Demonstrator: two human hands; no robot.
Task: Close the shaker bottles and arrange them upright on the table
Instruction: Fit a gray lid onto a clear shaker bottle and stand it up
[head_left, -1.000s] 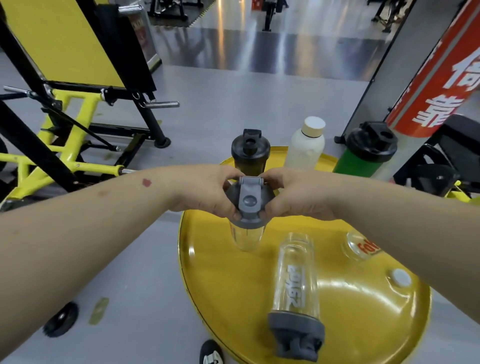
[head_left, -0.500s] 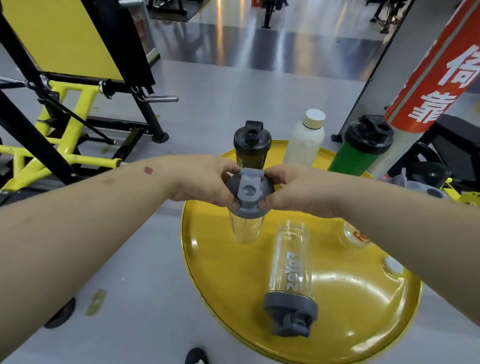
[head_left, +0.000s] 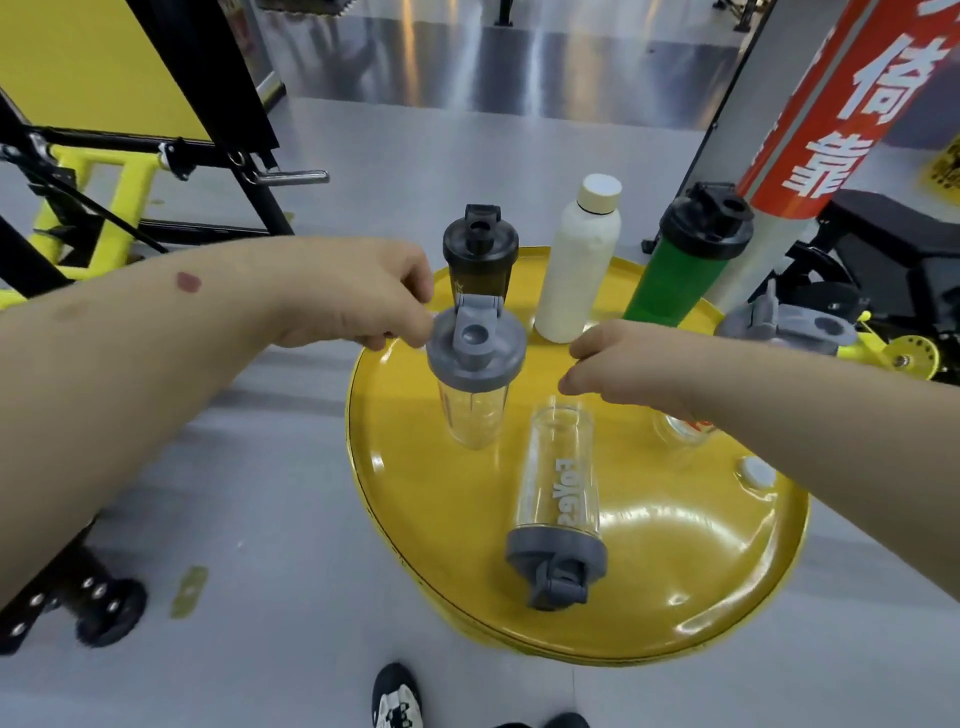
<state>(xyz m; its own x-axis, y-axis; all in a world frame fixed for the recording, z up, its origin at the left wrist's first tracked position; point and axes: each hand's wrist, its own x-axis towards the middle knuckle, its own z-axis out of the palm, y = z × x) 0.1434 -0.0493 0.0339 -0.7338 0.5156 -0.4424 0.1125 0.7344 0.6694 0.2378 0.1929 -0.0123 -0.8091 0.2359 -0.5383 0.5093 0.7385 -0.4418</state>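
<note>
Withdrawn from the grey lid since the earlier frame, the right hand is seen empty with fingers loosely curled. The upright clear shaker — near the yellow table's left edge — is gripped at the lid rim by the left hand; a second shaker is observed lying toward the front edge.

1. The round yellow surface looks like painted metal, glossy, with bright glare streaks across it.
2. The upright clear shaker has a see-through, smooth plastic body; its grey lid is matt plastic.
3. The lying clear shaker is the same clear plastic with a matt grey cap.
4. The dark shaker is smoky, semi-gloss plastic.
5. The white bottle has a matt, slightly chalky finish.
6. The green shaker has a smooth body under a matt black lid.
7. The floor is smooth grey, faintly reflective.
</note>
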